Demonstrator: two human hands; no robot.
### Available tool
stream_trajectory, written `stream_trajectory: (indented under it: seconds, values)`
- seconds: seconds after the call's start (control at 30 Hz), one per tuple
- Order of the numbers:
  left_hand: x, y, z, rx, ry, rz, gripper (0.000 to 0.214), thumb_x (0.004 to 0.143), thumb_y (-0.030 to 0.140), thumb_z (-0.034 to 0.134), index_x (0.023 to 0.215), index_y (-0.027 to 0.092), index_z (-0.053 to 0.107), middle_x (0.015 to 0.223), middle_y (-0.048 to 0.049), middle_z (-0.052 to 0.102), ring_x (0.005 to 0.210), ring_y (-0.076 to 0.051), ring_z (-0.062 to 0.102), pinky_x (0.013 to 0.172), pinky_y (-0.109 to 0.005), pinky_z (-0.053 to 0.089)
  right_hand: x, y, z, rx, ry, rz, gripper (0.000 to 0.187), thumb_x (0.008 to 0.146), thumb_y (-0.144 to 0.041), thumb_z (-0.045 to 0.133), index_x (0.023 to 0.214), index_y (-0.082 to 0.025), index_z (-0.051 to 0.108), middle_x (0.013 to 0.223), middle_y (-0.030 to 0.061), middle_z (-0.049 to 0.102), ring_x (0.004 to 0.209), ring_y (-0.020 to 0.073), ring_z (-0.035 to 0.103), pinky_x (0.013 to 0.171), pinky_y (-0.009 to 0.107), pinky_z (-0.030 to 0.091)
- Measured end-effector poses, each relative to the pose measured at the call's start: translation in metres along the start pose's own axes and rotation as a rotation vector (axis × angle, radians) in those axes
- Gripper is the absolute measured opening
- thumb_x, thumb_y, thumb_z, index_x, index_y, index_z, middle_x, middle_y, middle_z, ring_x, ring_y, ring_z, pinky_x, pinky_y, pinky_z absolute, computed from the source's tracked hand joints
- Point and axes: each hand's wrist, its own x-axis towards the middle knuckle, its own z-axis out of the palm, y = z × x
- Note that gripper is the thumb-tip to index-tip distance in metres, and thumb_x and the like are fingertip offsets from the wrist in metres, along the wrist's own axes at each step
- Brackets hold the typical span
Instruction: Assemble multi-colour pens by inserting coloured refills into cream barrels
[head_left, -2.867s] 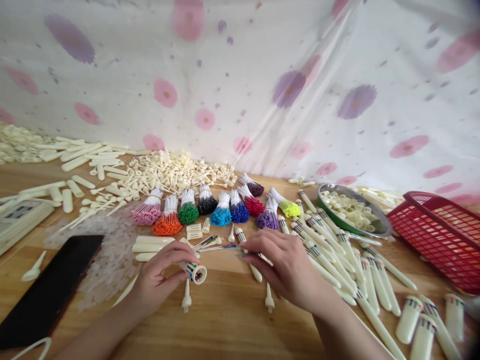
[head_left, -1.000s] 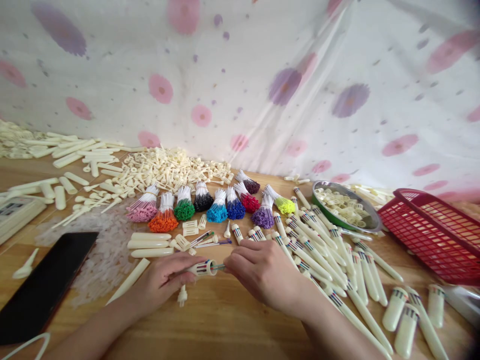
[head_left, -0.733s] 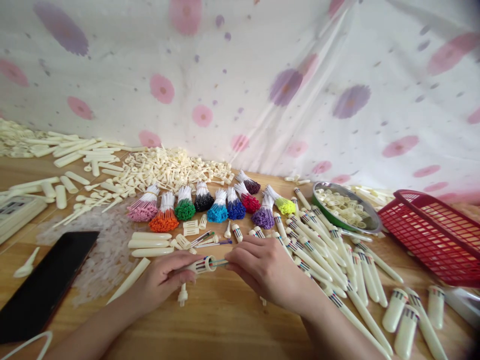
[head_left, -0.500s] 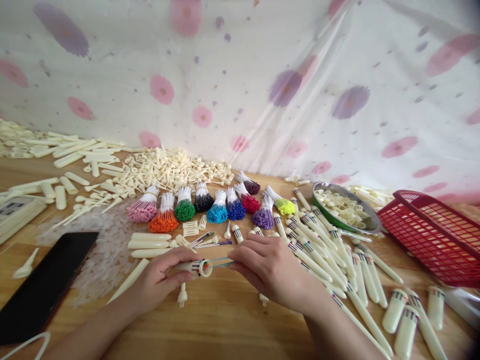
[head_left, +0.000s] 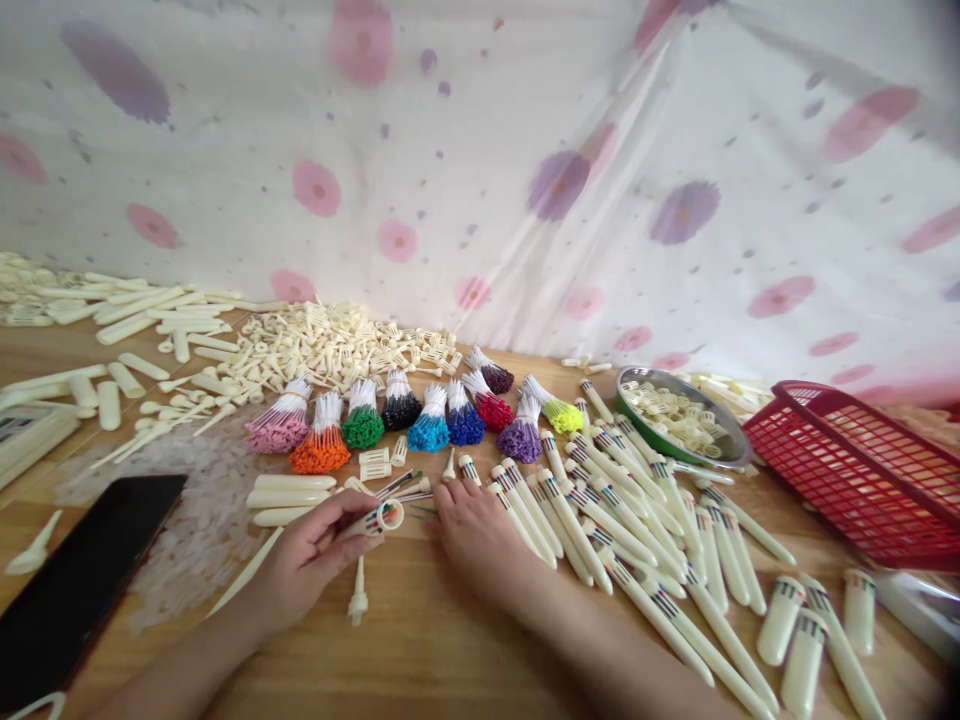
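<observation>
My left hand is closed around a cream multi-colour pen barrel. The barrel's round open end faces me, with coloured bits showing inside the rim. My right hand rests low at the table, its fingers bent down. From under those fingertips sticks out a slim blue stick-like tool; its far end is hidden. Beside it lie a few loose pen refills. Just below the barrel is a cream pointed plug. Finished-looking multi-colour pens lie fanned out right of my right hand.
Bundles of refills with coloured tips, such as the orange bundle, stand in a row behind. A heap of cream parts lies farther back. On the right are a metal bowl and a red basket; a black phone lies left.
My right hand has drawn back from the barrel's mouth with the blue tool and dropped to the table. My left hand has moved slightly left, still holding the barrel.
</observation>
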Motion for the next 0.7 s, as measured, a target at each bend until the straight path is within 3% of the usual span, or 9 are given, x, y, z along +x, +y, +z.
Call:
stream_trajectory:
  seconds: [0.1, 0.2, 0.37, 0.53, 0.7]
  values:
    - [0.000, -0.002, 0.000, 0.013, 0.016, -0.014, 0.026, 0.071, 0.036, 0.071, 0.094, 0.022, 0.067, 0.089, -0.0030, 0.074, 0.084, -0.021, 0.070, 0.074, -0.028, 0.057, 0.001, -0.005, -0.002, 0.007, -0.016, 0.037, 0.021, 0.084, -0.031, 0.059, 0.096, -0.013, 0.058, 0.097, 0.0123, 0.064, 0.092, 0.0269, 0.059, 0.074, 0.036, 0.047]
    - [0.001, -0.003, 0.000, 0.021, 0.020, -0.009, 0.029, 0.071, 0.039, 0.071, 0.095, 0.022, 0.067, 0.090, -0.0036, 0.075, 0.082, -0.021, 0.071, 0.072, -0.028, 0.058, 0.003, 0.008, -0.016, 0.084, 0.006, 0.140, 0.020, 0.085, -0.035, 0.058, 0.090, -0.015, 0.057, 0.089, 0.0098, 0.066, 0.087, 0.0236, 0.061, 0.071, 0.031, 0.045]
    - [0.001, -0.006, 0.000, -0.008, 0.011, 0.001, 0.026, 0.074, 0.038, 0.070, 0.096, 0.024, 0.068, 0.092, -0.0020, 0.075, 0.080, -0.018, 0.071, 0.072, -0.025, 0.057, 0.004, 0.076, -0.038, 0.166, 0.088, 0.516, 0.027, 0.095, -0.037, 0.036, 0.087, -0.018, 0.054, 0.075, 0.0073, 0.064, 0.066, 0.0194, 0.060, 0.053, 0.025, 0.033]
    - [-0.001, -0.010, 0.000, -0.027, 0.023, -0.004, 0.027, 0.073, 0.039, 0.071, 0.096, 0.025, 0.069, 0.092, -0.0016, 0.075, 0.084, -0.020, 0.070, 0.072, -0.025, 0.057, 0.003, 0.138, -0.024, 0.344, 0.013, 0.612, 0.035, 0.089, -0.039, 0.046, 0.060, -0.019, 0.047, 0.055, 0.0015, 0.055, 0.056, 0.0156, 0.052, 0.050, 0.024, 0.027]
    - [-0.001, -0.011, 0.001, -0.002, 0.022, -0.023, 0.026, 0.072, 0.037, 0.071, 0.095, 0.025, 0.069, 0.092, -0.0010, 0.075, 0.086, -0.021, 0.070, 0.073, -0.026, 0.057, 0.007, 0.148, -0.002, 0.578, 0.000, 0.623, 0.034, 0.087, -0.034, 0.047, 0.057, -0.019, 0.043, 0.046, -0.0027, 0.046, 0.048, 0.0120, 0.045, 0.050, 0.024, 0.029]
